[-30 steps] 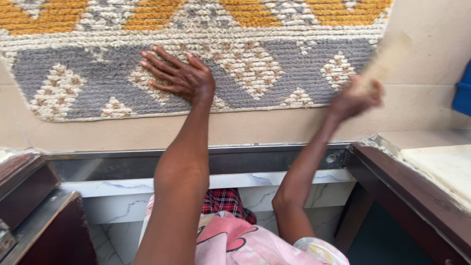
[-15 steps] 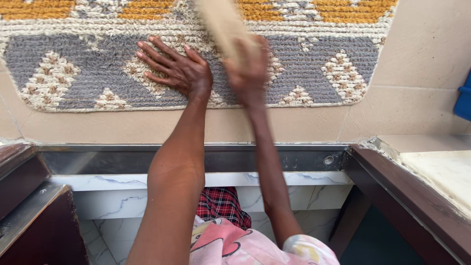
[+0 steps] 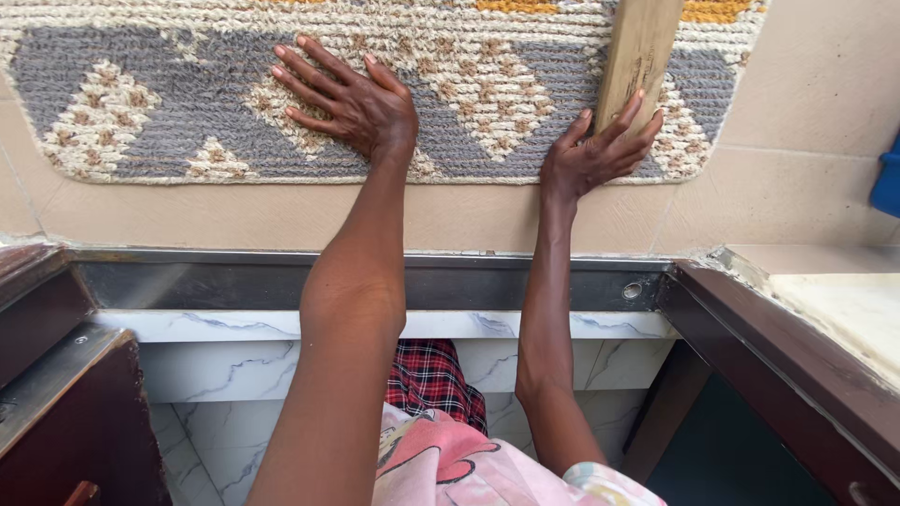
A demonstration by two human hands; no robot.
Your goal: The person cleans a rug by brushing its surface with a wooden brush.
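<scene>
Clearly the left hand [image 3: 352,101] lies spread flat on the soft, floppy rug [image 3: 178,103] on the tiled floor, while the right hand [image 3: 600,155] grips a stiff, probably light wooden stick [image 3: 639,52] by its lower end.

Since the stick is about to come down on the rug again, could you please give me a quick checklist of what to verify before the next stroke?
1. Left hand flat on the rug, fingers spread: ok.
2. Right hand gripping the wooden stick: ok, fingers wrap its lower end.
3. Left hand apart from the stick: ok, a clear stretch of rug lies between them.
4. Rug lying flat on the tiled floor: ok for the near edge; the far part is out of frame.
5. Stick's upper end: cannot tell, it runs out of the top of the view.
6. Blue object at the right edge clear of the stick: ok, it sits off the rug.
</scene>
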